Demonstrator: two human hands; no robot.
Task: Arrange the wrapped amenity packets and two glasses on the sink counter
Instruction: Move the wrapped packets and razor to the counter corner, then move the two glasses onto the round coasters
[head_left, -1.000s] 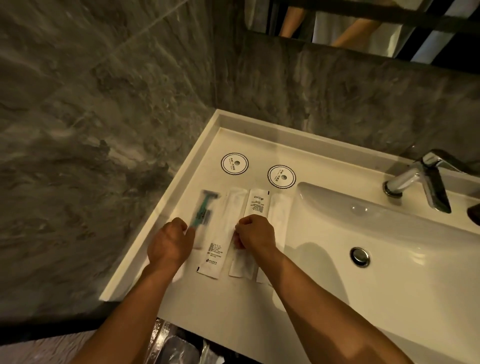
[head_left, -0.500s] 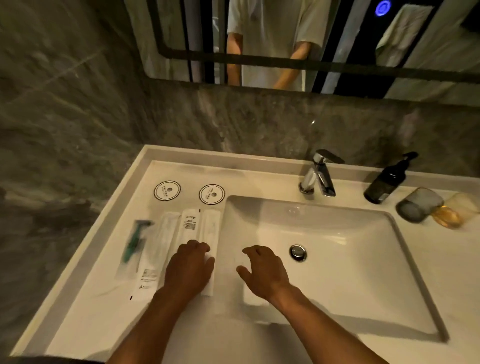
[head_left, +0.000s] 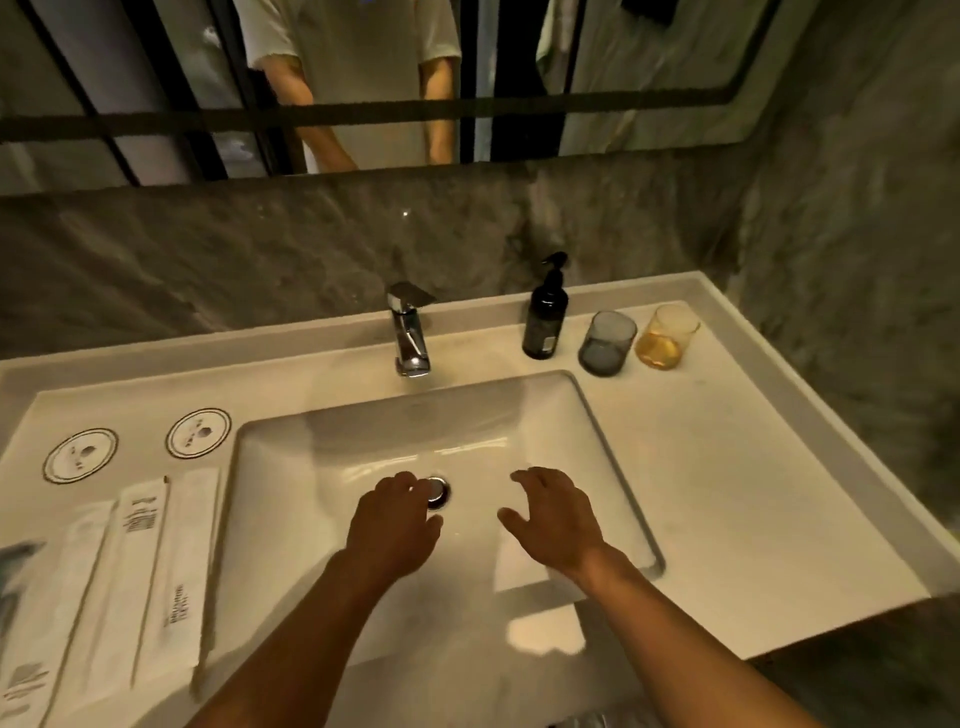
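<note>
Several white wrapped amenity packets (head_left: 140, 571) lie side by side on the counter left of the basin, with a green-handled one (head_left: 13, 566) at the left edge. Two round paper coasters (head_left: 80, 455) (head_left: 198, 433) sit behind them. A grey glass (head_left: 607, 343) and an amber glass (head_left: 667, 336) stand upright at the back right of the counter (head_left: 727, 493). My left hand (head_left: 392, 522) hovers over the basin near the drain, fingers loosely curled, holding nothing. My right hand (head_left: 553, 517) is over the basin's right half, fingers spread and empty.
A chrome faucet (head_left: 410, 327) rises behind the basin (head_left: 332, 467). A dark pump bottle (head_left: 545, 312) stands just left of the grey glass. Dark marble walls close in at the back and right; a mirror (head_left: 363, 78) hangs above, reflecting a person.
Both hands left the packets and moved right across the basin. The view swung right, bringing the glasses and bottle nearer the middle.
</note>
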